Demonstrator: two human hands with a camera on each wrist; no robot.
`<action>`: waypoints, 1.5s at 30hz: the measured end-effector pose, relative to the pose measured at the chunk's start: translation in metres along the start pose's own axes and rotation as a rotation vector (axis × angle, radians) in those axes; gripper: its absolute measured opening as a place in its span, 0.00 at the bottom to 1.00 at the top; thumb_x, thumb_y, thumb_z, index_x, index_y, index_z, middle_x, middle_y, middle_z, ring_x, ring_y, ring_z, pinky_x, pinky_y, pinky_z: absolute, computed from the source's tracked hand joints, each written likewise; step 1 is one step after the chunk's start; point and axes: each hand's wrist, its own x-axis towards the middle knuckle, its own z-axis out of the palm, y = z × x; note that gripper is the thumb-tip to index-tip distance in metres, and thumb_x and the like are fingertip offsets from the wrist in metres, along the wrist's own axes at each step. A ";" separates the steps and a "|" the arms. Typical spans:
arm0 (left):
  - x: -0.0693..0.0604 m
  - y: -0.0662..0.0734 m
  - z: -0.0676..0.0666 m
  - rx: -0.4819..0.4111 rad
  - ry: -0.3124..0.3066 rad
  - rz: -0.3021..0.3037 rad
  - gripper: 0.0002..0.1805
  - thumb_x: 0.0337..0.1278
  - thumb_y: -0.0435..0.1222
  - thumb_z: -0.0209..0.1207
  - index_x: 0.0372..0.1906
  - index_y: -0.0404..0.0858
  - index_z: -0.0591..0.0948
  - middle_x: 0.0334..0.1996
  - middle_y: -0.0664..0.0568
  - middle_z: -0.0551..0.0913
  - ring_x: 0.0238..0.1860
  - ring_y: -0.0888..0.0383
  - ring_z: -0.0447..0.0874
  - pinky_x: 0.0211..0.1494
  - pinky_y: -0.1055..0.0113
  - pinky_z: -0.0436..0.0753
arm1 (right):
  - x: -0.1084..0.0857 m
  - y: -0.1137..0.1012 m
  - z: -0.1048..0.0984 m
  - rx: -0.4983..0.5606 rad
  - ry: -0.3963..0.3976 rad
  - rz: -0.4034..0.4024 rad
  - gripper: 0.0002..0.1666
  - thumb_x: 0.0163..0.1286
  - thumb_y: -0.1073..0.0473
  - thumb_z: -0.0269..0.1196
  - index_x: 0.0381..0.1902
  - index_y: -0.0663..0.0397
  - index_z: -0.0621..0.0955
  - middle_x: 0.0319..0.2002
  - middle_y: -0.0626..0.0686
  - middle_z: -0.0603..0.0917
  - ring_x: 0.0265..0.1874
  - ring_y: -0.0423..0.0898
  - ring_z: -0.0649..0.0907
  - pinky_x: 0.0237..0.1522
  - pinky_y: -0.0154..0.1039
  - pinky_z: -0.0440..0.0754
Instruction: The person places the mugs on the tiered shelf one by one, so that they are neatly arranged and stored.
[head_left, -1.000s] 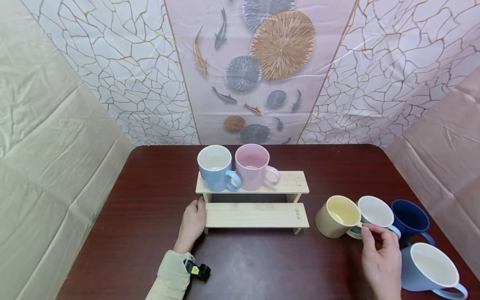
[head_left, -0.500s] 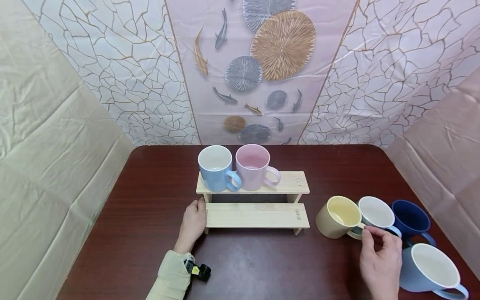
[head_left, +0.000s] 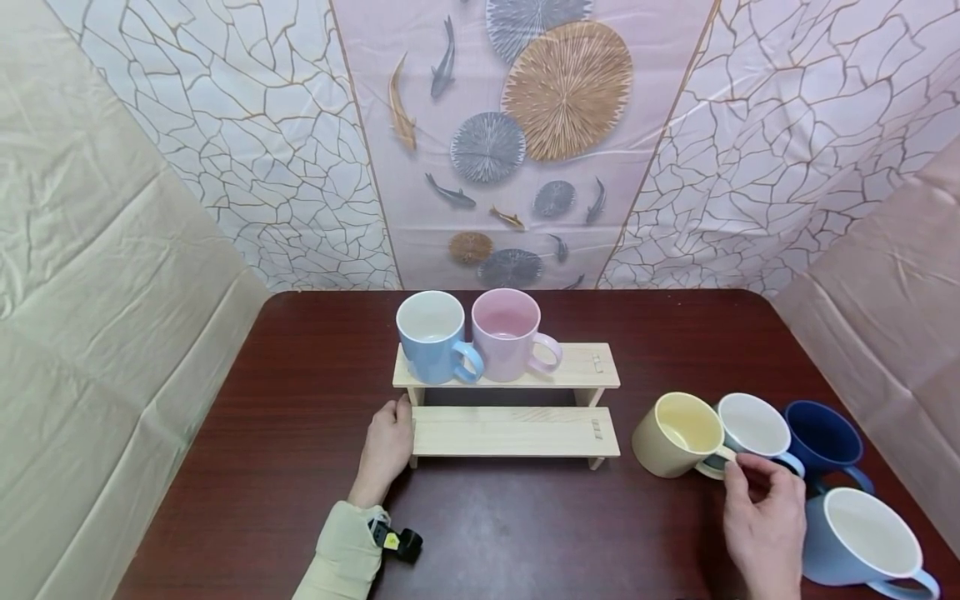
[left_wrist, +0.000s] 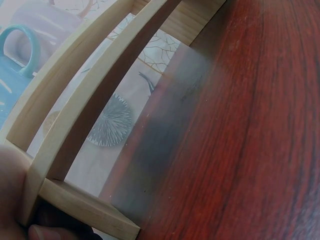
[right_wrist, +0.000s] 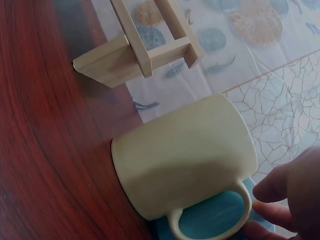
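Observation:
My left hand [head_left: 384, 450] grips the left end of the two-tier wooden rack [head_left: 510, 432], its fingers around the end support [left_wrist: 87, 207] in the left wrist view. My right hand [head_left: 767, 521] is at the handle of the yellow mug [head_left: 667, 442]. Seen from the right wrist, the thumb [right_wrist: 272, 187] and fingers lie beside the outer edge of that handle [right_wrist: 247, 200], not wrapped around it. The yellow mug [right_wrist: 185, 155] stands on the table. On the rack's upper tier are a light blue mug [head_left: 431, 354] and a pink mug [head_left: 504, 354].
Right of the yellow mug stand a white-lined mug [head_left: 752, 425], a dark blue mug [head_left: 821, 437] and, nearer the front, a grey-blue mug [head_left: 851, 546]. Patterned cloth [head_left: 487, 150] hangs behind the dark red table [head_left: 517, 525].
My right hand has shifted slightly at the yellow mug's handle, its fingertips now near the handle's outer edge. The left hand, the rack and the mugs look unmoved.

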 end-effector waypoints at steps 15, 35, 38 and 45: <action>0.001 -0.001 0.000 0.026 0.010 -0.001 0.23 0.76 0.45 0.39 0.22 0.39 0.67 0.16 0.49 0.66 0.18 0.53 0.64 0.23 0.61 0.66 | 0.003 0.007 0.004 -0.034 0.002 -0.013 0.17 0.67 0.59 0.64 0.50 0.61 0.76 0.45 0.58 0.75 0.32 0.26 0.67 0.37 0.23 0.65; 0.001 -0.001 0.000 -0.002 -0.004 0.000 0.24 0.76 0.46 0.38 0.22 0.40 0.66 0.16 0.50 0.65 0.16 0.53 0.62 0.22 0.62 0.65 | 0.001 0.007 -0.001 -0.077 -0.175 0.028 0.20 0.70 0.54 0.61 0.50 0.65 0.78 0.46 0.61 0.74 0.43 0.54 0.73 0.41 0.40 0.64; 0.001 -0.001 0.000 0.005 -0.001 0.002 0.24 0.76 0.46 0.38 0.22 0.40 0.66 0.16 0.50 0.65 0.16 0.53 0.62 0.22 0.62 0.65 | 0.004 0.007 -0.005 -0.055 -0.281 0.080 0.28 0.72 0.43 0.57 0.52 0.63 0.77 0.48 0.63 0.76 0.43 0.54 0.72 0.41 0.39 0.64; 0.000 -0.001 -0.001 0.009 -0.015 -0.005 0.25 0.76 0.48 0.37 0.23 0.40 0.66 0.17 0.50 0.66 0.16 0.54 0.63 0.23 0.62 0.65 | 0.004 0.007 -0.006 -0.014 -0.396 0.131 0.34 0.72 0.33 0.49 0.49 0.57 0.81 0.42 0.50 0.84 0.34 0.34 0.75 0.36 0.28 0.70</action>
